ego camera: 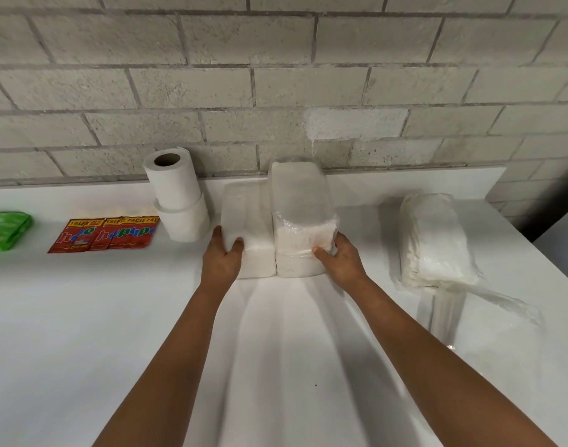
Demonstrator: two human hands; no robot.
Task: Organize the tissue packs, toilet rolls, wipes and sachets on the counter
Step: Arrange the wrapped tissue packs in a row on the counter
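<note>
Two hands square up a pair of clear-wrapped white tissue packs at the back of a white surface point(82, 317), below a grey block wall.

From the left: a green plastic wipes packet point(5, 230), a strip of red printed sachets point(103, 235), two white toilet rolls point(177, 195) stacked on end; the top roll leans and could topple if nudged. The left hand point(221, 259) grips the lower tissue pack point(247, 221), thumb curled on its near face; the right hand point(340, 259) grips the taller tissue pack point(300, 217), which may tip. Well apart at right lies a loosely wrapped white tissue bundle point(437, 240); its trailing film could snag.
</note>
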